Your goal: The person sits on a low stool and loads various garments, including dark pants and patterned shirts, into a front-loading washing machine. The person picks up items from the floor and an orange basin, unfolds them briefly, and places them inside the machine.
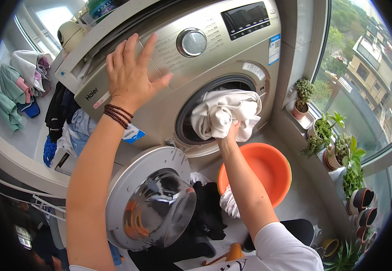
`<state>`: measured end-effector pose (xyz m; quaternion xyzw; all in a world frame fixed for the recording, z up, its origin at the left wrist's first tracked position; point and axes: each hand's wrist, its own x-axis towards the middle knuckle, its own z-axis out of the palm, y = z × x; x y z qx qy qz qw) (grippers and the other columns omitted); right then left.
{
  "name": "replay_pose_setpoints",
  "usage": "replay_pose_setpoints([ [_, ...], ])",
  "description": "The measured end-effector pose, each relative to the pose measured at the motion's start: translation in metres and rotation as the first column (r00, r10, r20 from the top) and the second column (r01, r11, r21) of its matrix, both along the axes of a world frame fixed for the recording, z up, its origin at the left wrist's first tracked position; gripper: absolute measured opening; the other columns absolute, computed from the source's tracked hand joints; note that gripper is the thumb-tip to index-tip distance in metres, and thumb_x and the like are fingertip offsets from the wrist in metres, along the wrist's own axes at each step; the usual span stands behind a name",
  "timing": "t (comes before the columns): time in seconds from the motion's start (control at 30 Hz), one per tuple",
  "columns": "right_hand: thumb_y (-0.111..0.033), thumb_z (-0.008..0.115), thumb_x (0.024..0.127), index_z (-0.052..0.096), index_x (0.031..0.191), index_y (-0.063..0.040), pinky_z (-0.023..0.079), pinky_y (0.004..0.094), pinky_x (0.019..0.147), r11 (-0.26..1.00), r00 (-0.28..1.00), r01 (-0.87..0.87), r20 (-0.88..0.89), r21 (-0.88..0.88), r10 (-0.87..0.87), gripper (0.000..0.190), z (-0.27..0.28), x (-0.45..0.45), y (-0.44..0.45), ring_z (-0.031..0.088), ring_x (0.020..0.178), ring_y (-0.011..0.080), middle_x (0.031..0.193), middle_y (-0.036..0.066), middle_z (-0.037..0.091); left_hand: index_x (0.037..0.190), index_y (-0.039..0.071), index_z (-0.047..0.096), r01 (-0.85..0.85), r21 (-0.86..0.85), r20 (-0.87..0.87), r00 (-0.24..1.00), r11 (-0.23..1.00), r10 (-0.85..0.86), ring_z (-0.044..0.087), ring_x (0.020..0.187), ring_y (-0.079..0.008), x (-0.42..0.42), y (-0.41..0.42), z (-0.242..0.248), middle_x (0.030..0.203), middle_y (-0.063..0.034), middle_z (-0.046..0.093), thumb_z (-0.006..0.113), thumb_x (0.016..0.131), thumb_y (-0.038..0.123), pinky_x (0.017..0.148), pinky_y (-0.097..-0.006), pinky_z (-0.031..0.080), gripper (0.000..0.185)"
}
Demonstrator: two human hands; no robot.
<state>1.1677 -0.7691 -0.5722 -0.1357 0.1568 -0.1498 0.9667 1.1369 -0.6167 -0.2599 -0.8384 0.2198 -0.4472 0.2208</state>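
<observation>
My right hand grips a bunched white cloth garment at the round drum opening of a Haier front-loading washing machine. Part of the cloth lies inside the opening, and some hangs over its lower right rim. My left hand, fingers spread and holding nothing, is at the upper left of the machine's front, left of the round dial. Whether its palm touches the panel I cannot tell. Below, the machine's round door with its clear glass bowl stands swung wide to the left.
An orange basin sits on the floor below the opening, a striped cloth at its left side. Black clothing lies beside the door. Potted plants line the window ledge at right; more clothes are piled at left.
</observation>
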Motion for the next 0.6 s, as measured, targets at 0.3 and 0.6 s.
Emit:
replay_pose_setpoints([
  [0.3, -0.015, 0.067, 0.087, 0.046, 0.131, -0.008, 0.054, 0.0369, 0.080, 0.472, 0.876, -0.328, -0.077, -0.818, 0.476, 0.050, 0.043, 0.149, 0.102, 0.064, 0.100, 0.0264, 0.114, 0.014, 0.062, 0.143, 0.026, 0.041, 0.105, 0.003, 0.057, 0.993, 0.994, -0.105, 0.039, 0.118, -0.0303, 0.001, -0.007, 0.001, 0.135, -0.0103, 0.040, 0.071, 0.067, 0.055, 0.100, -0.0485, 0.031, 0.087],
  [0.6, -0.046, 0.066, 0.085, 0.050, 0.132, -0.001, 0.047, 0.0418, 0.093, -0.214, 0.849, -0.422, -0.467, -0.881, 0.248, 0.068, -0.101, -0.102, -0.038, 0.058, 0.114, 0.0379, 0.119, 0.024, 0.061, 0.148, 0.018, 0.030, -0.142, 0.057, 0.172, 0.976, 0.988, 0.130, 0.029, 0.135, -0.0391, 0.005, 0.015, -0.012, 0.144, -0.0214, 0.033, 0.064, 0.075, 0.058, 0.113, -0.0565, 0.017, 0.090],
])
